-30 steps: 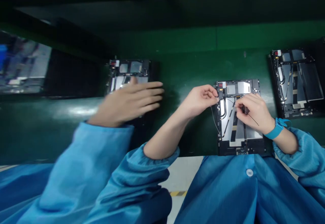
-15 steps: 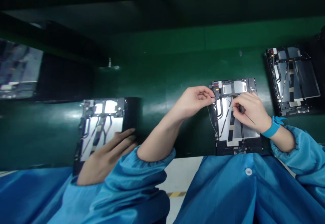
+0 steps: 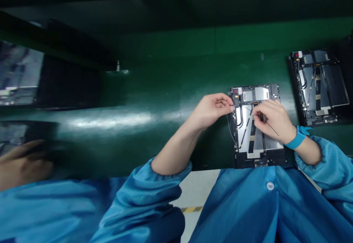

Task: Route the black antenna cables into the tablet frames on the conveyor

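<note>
An opened tablet chassis (image 3: 257,151) lies on the green belt (image 3: 165,99) in front of me, its silver plates and black cables showing. My left hand (image 3: 213,109) is closed in a pinch at the chassis's upper left corner, on a thin black wire (image 3: 230,132) that loops down the left side. My right hand (image 3: 274,120) is also pinched, pressing on a thin black wire (image 3: 273,129) near the chassis's middle top. A blue band (image 3: 299,138) circles my right wrist.
A second opened tablet chassis (image 3: 320,86) lies on the belt at the right. At the far left a co-worker's blurred hand (image 3: 19,165) in a blue sleeve holds a dark, blurred tablet (image 3: 24,134). The belt's near edge runs below my arms.
The co-worker's hand has dragged the tablet at the left from the belt's middle toward the near left edge. My own hands have stayed at the chassis's top.
</note>
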### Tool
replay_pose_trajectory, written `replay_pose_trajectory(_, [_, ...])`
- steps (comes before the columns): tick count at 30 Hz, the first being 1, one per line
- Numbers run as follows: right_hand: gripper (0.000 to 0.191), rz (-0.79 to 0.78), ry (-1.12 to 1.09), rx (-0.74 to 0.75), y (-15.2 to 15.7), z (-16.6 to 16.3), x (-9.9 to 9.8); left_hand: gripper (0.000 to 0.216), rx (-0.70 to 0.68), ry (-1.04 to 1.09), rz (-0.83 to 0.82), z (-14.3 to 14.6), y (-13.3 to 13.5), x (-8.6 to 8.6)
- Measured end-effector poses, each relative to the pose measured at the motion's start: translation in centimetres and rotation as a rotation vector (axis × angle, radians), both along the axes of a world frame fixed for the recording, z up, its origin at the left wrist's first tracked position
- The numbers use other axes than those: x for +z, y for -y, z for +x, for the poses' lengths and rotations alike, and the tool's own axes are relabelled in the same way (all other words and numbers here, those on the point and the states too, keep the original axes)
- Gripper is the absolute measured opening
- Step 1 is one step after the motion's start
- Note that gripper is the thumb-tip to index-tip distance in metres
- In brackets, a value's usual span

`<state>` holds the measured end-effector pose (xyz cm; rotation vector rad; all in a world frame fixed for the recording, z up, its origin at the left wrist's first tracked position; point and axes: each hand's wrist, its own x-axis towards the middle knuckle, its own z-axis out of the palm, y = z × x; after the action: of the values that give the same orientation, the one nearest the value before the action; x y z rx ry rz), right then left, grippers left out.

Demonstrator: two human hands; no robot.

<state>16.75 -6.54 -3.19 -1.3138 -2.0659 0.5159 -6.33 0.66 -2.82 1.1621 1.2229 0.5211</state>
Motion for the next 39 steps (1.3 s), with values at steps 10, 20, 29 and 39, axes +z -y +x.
replay_pose_trajectory(10, [0.015,0.020,-0.035,0.004,-0.1,0.1,-0.2,0.013,-0.145,-0.233,0.111,0.5,-0.7,1.6])
replay_pose_trajectory(20, [0.017,0.012,-0.091,0.041,-0.3,0.4,-0.1,0.022,-0.821,-0.717,0.605,2.9,-4.2,5.5])
replay_pose_trajectory(29, [0.018,0.005,-0.054,0.054,-0.3,0.5,0.0,0.021,-0.940,-0.749,0.588,3.6,-5.1,6.0])
replay_pose_trajectory(39, [0.004,0.003,-0.145,-0.305,1.5,1.7,1.2,0.019,-0.817,-0.704,0.643,3.2,-3.8,5.3])
